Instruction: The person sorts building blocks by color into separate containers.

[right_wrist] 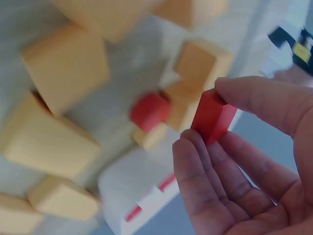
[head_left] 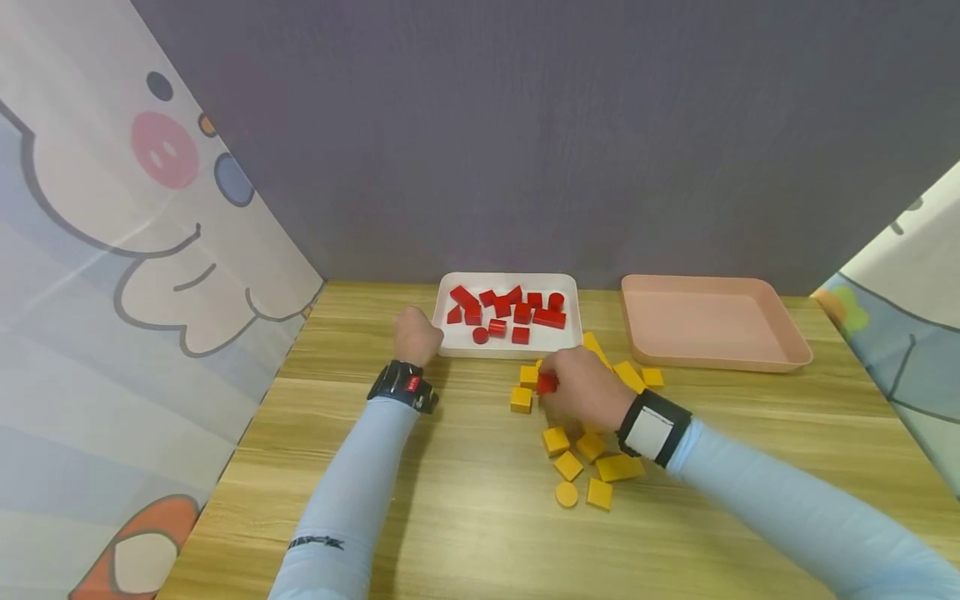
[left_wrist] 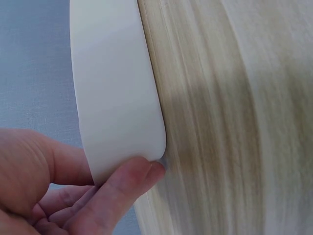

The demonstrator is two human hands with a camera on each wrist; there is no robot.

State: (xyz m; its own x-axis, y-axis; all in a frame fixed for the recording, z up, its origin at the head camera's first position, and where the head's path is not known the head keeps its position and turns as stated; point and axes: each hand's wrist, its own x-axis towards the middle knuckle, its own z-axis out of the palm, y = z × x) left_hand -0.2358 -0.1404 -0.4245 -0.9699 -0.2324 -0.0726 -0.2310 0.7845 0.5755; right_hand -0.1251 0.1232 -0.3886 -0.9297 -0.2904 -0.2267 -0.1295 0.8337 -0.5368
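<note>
My left hand (head_left: 416,336) grips the left end of a white tray (head_left: 517,352). In the left wrist view, thumb and fingers pinch the tray's wall (left_wrist: 115,93) near its corner. The tray holds several red blocks (head_left: 549,318) of different shapes. My right hand (head_left: 585,385) pinches a red block (right_wrist: 213,116) between thumb and fingertips, just in front of the tray's right side. Around and below that hand lie several yellow blocks (head_left: 619,467), some hidden by it. Another red block (right_wrist: 149,111) shows among yellow ones in the right wrist view.
A pink tray (head_left: 720,363) with nothing in it stands at the back right of the wooden table (head_left: 465,508). A grey panel (head_left: 525,133) rises behind both trays. Cartoon-printed cloth (head_left: 97,333) hangs along the left side, with more on the right.
</note>
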